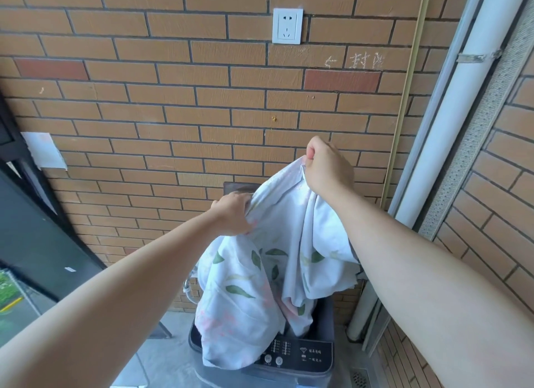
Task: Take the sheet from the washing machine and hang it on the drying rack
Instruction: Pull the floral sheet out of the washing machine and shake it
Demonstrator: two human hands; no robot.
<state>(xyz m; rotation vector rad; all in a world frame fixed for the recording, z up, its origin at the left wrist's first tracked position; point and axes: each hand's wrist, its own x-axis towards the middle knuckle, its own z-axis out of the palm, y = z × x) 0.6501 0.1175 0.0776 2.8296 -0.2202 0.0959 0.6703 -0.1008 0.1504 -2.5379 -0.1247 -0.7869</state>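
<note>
Head view: at centre frame, the left hand (pixel 234 214) grips a bunched edge of the sheet (pixel 260 275). The right hand (pixel 328 165), higher and right of centre, pinches another part of that edge. The leaf-printed sheet hangs from both hands, its lower folds inside the washer (pixel 300 356) at the bottom. A socket (pixel 287 26) sits on the brick wall (pixel 179 104) above.

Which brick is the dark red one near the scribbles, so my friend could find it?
Start at the white wall socket high on the brick wall. Go down and slightly right to the faint white chalk marks. The dark red brick sits just under them, redder than the tan bricks around it; another red one is far left.
</note>
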